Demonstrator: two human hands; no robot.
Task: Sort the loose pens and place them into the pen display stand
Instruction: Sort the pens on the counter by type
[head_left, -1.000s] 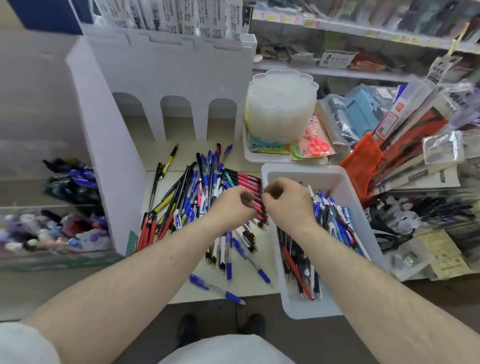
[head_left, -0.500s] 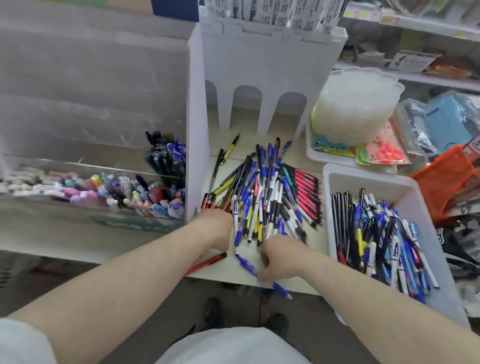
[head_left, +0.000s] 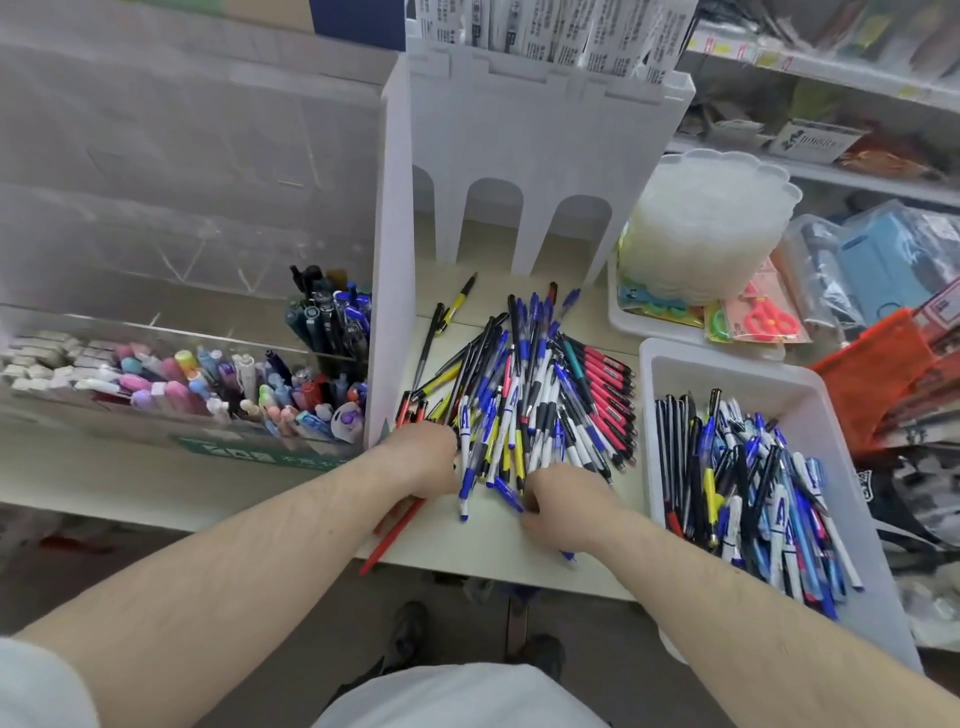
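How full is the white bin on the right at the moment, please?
Partly full. The white bin holds a loose heap of pens towards its near end; bare floor shows at the far end.

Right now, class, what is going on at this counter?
A person is sorting loose pens. Both hands are at the near edge of the pen pile on the counter: the left hand rests by some red pens, the right hand grips a blue pen. More pens fill the white bin alongside. The arched stand behind looks unfilled.
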